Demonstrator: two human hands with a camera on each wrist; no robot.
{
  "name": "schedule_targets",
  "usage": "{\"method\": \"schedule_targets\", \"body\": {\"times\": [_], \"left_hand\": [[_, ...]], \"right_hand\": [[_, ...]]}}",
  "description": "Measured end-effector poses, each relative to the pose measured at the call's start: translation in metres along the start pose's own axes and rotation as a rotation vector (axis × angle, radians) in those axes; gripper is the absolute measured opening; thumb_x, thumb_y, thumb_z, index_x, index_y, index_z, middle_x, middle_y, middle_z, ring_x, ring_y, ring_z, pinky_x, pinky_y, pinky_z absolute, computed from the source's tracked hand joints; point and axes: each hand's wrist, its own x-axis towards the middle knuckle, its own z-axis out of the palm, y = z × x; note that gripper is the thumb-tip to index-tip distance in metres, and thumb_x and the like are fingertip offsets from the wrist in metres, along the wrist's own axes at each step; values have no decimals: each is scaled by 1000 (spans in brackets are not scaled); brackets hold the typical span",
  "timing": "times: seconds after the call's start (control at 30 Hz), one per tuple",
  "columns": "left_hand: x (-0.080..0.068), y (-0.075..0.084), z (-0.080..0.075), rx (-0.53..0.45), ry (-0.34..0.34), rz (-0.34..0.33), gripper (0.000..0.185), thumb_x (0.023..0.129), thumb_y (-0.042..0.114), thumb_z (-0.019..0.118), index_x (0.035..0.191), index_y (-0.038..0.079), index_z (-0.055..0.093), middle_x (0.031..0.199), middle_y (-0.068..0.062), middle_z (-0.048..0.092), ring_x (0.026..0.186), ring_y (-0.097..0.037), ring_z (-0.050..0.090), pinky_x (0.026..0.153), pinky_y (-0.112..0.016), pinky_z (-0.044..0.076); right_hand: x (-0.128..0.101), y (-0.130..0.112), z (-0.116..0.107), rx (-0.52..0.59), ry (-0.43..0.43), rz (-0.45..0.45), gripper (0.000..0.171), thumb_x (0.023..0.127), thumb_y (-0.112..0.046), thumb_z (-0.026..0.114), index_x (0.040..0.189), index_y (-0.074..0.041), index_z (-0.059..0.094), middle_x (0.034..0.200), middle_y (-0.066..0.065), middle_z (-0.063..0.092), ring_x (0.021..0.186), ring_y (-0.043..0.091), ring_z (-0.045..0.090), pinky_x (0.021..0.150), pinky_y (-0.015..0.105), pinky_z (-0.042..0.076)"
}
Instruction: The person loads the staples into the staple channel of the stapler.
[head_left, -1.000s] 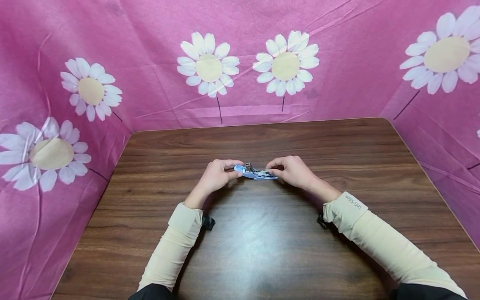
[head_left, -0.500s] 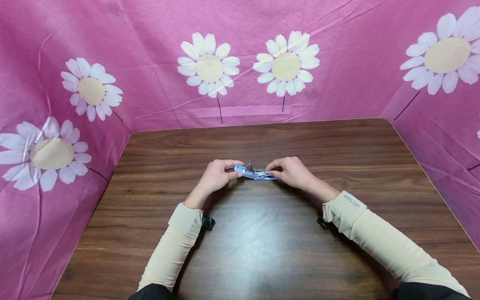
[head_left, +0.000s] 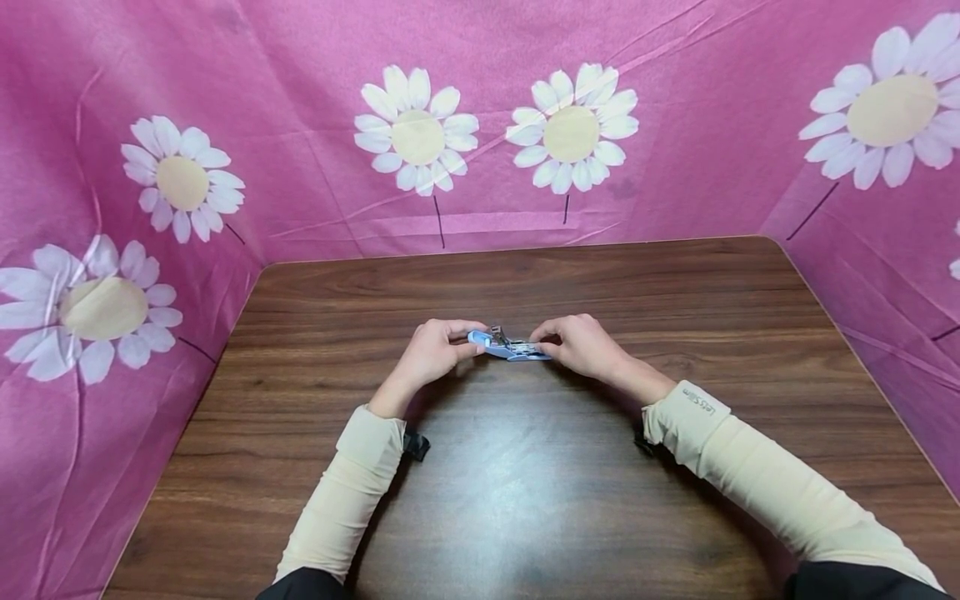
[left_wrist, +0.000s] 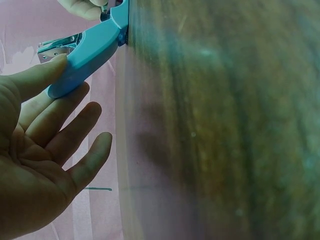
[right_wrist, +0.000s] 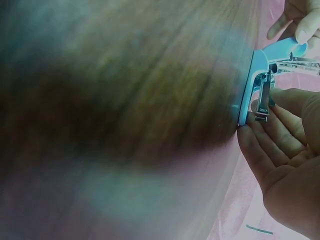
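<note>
A light blue stapler (head_left: pixel 510 347) with its metal magazine swung open is held just above the wooden table (head_left: pixel 525 500), near the middle. My left hand (head_left: pixel 468 343) pinches its left end between thumb and fingers. My right hand (head_left: pixel 542 342) grips the right end. In the left wrist view, the left hand (left_wrist: pixel 70 75) has its thumb on the stapler's blue body (left_wrist: pixel 92 50) and its fingers under it. The right wrist view shows the right hand (right_wrist: pixel 265 102) with thumb and fingers around the stapler's metal part (right_wrist: pixel 262 97).
Pink cloth printed with white daisies (head_left: pixel 420 133) walls the table on the left, back and right. Cream sleeves cover both forearms, with a dark strap at each wrist.
The right hand and forearm have edged slightly to the left. The left hand and the stapler stay where they were.
</note>
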Motion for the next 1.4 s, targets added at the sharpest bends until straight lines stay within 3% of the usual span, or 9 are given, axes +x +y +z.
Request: {"method": "schedule_targets", "body": {"times": [0.33,0.8,1.4], "left_hand": [[0,0,0,-2,-7,-8,26,88,31,80,114,27,79,102,9,79,69,-11,57,74,-27,46],[1,0,0,14,-7,0,26,88,32,80,114,27,78,102,9,79,69,-10,57,74,-27,47],[0,-1,-1,1,-12,-3,26,88,29,80,114,27,79,102,8,79,76,-11,58,75,-26,46]], "right_hand": [[1,-5,-1,-8,-16,31,9,90,-20,77,98,-17,80,92,-2,79,77,13,64,77,42,52],[3,-3,0,-19,-29,38,9,90,-20,77,98,-17,80,93,-3,79,77,13,63,78,42,52],[0,-1,1,-7,-36,45,12,90,-18,76,101,-16,80,101,1,79,91,18,71,84,44,54]]}}
